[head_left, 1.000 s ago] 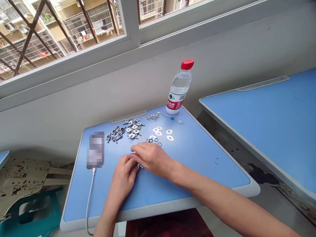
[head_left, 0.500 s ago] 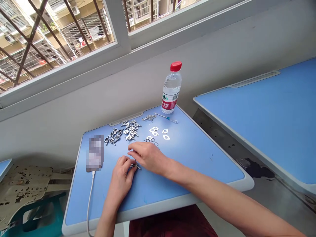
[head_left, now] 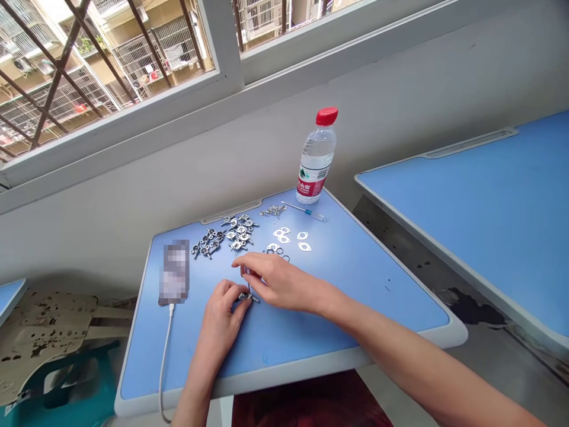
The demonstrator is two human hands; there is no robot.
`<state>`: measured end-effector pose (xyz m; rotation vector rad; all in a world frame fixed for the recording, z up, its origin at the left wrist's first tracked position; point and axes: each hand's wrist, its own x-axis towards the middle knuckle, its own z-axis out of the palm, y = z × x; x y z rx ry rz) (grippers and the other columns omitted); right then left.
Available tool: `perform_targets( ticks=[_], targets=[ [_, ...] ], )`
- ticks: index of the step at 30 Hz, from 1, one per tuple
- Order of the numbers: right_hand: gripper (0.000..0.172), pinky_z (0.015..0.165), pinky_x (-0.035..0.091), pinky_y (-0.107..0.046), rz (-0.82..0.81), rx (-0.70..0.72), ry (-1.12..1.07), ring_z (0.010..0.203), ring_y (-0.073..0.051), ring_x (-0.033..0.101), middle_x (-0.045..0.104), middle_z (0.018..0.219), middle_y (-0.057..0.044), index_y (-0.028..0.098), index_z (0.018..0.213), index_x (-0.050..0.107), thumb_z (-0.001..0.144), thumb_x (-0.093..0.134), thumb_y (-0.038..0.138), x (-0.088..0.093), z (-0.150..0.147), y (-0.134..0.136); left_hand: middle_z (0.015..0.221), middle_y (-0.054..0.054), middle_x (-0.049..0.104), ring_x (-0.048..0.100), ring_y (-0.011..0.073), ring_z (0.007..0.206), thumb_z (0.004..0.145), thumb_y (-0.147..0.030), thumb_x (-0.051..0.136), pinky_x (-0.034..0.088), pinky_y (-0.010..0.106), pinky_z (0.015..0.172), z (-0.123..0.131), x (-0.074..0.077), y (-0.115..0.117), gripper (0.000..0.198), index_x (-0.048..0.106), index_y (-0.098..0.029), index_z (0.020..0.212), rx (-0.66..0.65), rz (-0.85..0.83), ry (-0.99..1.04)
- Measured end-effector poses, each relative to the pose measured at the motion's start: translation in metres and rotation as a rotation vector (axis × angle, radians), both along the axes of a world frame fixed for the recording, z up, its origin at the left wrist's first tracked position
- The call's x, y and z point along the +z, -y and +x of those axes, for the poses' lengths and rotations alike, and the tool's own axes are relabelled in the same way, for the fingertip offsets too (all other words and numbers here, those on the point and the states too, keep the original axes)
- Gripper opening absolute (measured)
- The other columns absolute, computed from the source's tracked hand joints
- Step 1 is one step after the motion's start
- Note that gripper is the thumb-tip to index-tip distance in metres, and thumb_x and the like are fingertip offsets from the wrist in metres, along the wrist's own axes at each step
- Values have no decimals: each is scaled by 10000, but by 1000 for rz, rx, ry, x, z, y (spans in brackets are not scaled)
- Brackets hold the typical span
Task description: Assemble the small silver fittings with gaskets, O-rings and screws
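My left hand (head_left: 223, 314) rests on the blue table, thumb and fingers pinching a small metal fitting (head_left: 254, 299) with a short stem. The fingers cover much of the fitting. Above it, my right hand (head_left: 278, 281) is closed around a slim screwdriver (head_left: 247, 270) held upright, its thin shaft reaching down to the fitting. Exactly where the tip sits on the fitting is too small to tell. Just beyond the right hand lie thin black rings (head_left: 285, 258) and several flat silver gasket-like plates (head_left: 304, 247), partly hidden by that hand.
Metal fittings lie in two clusters, a darker one (head_left: 208, 242) and a lighter one (head_left: 240, 230). Small metal pieces (head_left: 272, 210), another thin tool (head_left: 306, 211) and a water bottle (head_left: 316, 157) stand farther back. A phone (head_left: 174, 273) with a white cable (head_left: 166, 356) occupies the left side.
The view has shifted slightly. My right hand's fingers have shifted around the screwdriver, and more of its handle and shaft shows. The left hand still holds the fitting in the same place.
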<state>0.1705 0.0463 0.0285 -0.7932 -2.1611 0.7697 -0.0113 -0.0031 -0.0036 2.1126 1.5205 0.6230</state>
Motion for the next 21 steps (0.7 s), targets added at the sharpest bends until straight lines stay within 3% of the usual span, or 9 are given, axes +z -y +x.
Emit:
perform_targets(
  ticks=[4, 8, 12, 16, 21],
  targets=[
    [205, 719, 466, -303, 54, -8, 50, 796, -166, 622, 692, 939, -84, 137, 1022, 616, 898, 470, 63, -3, 1, -2, 915, 29, 595, 590, 194, 841, 894, -186, 533, 471, 323, 758, 1, 0, -1, 119, 630, -239, 939, 5, -14, -13],
    [92, 635, 407, -276, 169, -46, 128, 711, -156, 589, 672, 818, -58, 151, 899, 600, 908, 516, 113, -9, -5, -1, 890, 26, 590, 578, 190, 820, 897, -186, 524, 470, 315, 731, 1, -2, -2, 109, 622, -233, 897, 5, 16, -16],
    [180, 536, 299, -252, 241, -105, 172, 578, -123, 488, 580, 649, -3, 174, 765, 542, 939, 506, 198, -13, -12, 2, 834, 17, 576, 563, 186, 783, 894, -173, 523, 462, 303, 699, 0, -5, -2, 125, 605, -221, 812, 14, 64, -9],
    [201, 498, 237, -249, 233, -198, 195, 513, -107, 407, 515, 586, 29, 184, 746, 515, 940, 519, 236, -16, -15, 4, 867, 21, 591, 572, 191, 822, 894, -148, 529, 477, 312, 741, 2, -3, -2, 123, 621, -225, 867, 16, 39, -12],
    [144, 520, 301, -248, 240, -152, 187, 587, -119, 484, 620, 771, -33, 163, 855, 572, 951, 465, 167, -17, -17, 4, 900, 29, 616, 582, 200, 861, 884, -123, 544, 483, 321, 760, 3, -5, 0, 130, 627, -223, 890, 23, 57, -6]
  ],
)
